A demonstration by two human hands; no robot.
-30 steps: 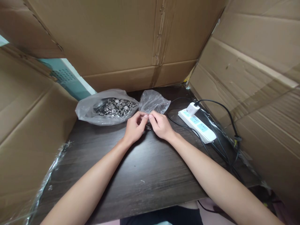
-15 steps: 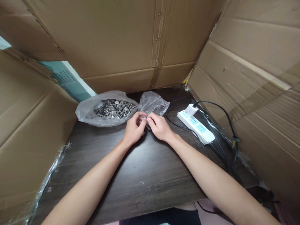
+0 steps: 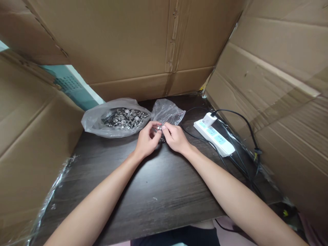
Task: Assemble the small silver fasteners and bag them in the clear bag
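Both hands meet above the middle of the dark wooden table. A small shiny metal part sits between the fingertips. My left hand is closed on its left side, thumb and index finger bent around it. My right hand pinches it from the right. Below the fingers, another small dark metal piece is partly hidden by the hands. To the left lies an open plastic bag holding a heap of round-headed metal parts. A smaller clear plastic bag lies just behind the hands.
At the right, a white power strip carries a white plug adapter, with black cables looping beside it. Cardboard walls enclose the table at the back and both sides. A teal panel shows through a gap at the left.
The fingertips have parted slightly, so the metal part between them now shows. Both hands stay in nearly the same place, and the bags have not moved.
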